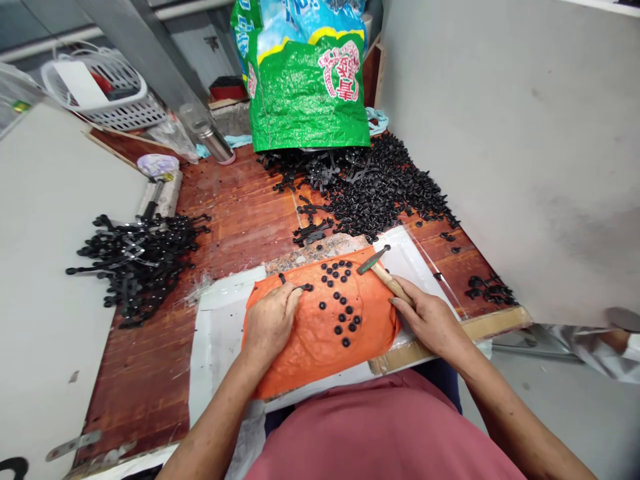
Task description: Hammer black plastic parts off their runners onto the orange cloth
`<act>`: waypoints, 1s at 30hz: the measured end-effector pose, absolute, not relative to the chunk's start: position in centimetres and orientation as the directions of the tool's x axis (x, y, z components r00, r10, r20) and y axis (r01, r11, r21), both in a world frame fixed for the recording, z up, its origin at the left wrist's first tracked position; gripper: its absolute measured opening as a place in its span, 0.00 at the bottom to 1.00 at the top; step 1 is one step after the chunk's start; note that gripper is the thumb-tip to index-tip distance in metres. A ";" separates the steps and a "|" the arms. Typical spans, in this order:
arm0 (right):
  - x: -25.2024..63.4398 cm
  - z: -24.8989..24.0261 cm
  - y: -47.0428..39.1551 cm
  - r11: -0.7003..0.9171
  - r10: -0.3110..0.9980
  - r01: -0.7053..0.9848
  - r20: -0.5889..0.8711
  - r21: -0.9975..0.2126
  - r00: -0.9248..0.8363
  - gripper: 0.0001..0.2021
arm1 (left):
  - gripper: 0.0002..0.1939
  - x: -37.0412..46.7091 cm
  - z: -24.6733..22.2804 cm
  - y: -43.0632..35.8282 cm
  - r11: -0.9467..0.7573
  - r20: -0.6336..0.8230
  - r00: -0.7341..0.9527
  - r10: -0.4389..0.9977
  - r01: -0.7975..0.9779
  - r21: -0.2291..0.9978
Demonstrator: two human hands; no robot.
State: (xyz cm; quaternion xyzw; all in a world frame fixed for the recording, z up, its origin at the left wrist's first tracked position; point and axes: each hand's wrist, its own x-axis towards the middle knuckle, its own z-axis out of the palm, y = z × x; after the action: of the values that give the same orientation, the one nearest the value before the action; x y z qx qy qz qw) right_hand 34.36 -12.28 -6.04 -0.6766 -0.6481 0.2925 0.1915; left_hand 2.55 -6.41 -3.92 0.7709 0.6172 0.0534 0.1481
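Observation:
My left hand (273,317) is closed on a black strip (307,287) at the left part of an orange cloth (300,350). The strip's ends poke out beyond the fingers. Several round black pieces (346,342) lie spread over the cloth. On the right, my right hand (423,310) grips the wooden handle of a small hammer (376,261). The narrow metal head is over the cloth's upper right corner, with a black piece near its tip.
A heap of small black parts (385,190) spreads below a green bag (310,107). Black linked strips (137,260) are piled at the left. A metal flask (215,141) and a white basket (123,110) stand farther back. A few black parts (491,289) lie at the right edge.

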 end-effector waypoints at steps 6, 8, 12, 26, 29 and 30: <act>34.4 -6.1 -12.3 -0.078 0.992 0.774 -0.129 -0.629 -0.005 0.25 | 0.18 2.5 -4.1 -6.5 -0.218 -0.087 0.252 0.964 0.933 0.287; 34.4 -6.1 -12.3 -0.075 0.991 0.771 -0.130 -0.632 -0.010 0.25 | 0.17 2.5 -4.2 -6.4 -0.218 -0.085 0.246 0.966 0.943 0.250; 34.5 -6.2 -12.3 -0.079 0.989 0.768 -0.145 -0.635 -0.018 0.25 | 0.17 2.6 -4.3 -6.3 -0.211 -0.090 0.233 0.968 0.956 0.205; 34.4 -6.2 -12.3 -0.104 0.986 0.762 -0.165 -0.639 -0.003 0.25 | 0.17 2.5 -3.8 -6.5 -0.160 -0.122 0.210 0.970 0.930 0.332; 34.4 -6.0 -12.3 -0.092 0.987 0.767 -0.160 -0.635 -0.014 0.25 | 0.18 2.5 -3.2 -7.8 -0.182 -0.094 0.234 0.968 0.907 0.380; 34.4 -6.0 -12.3 -0.091 0.987 0.768 -0.161 -0.634 -0.016 0.24 | 0.18 2.6 -3.0 -8.4 -0.194 -0.095 0.245 0.965 0.910 0.368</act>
State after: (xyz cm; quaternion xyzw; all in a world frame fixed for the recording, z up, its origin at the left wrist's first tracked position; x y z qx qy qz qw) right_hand 34.35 -12.25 -5.97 -0.6767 -0.6483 0.2960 0.1849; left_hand 2.64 -8.36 -2.98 0.7687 0.6096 0.0783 0.1769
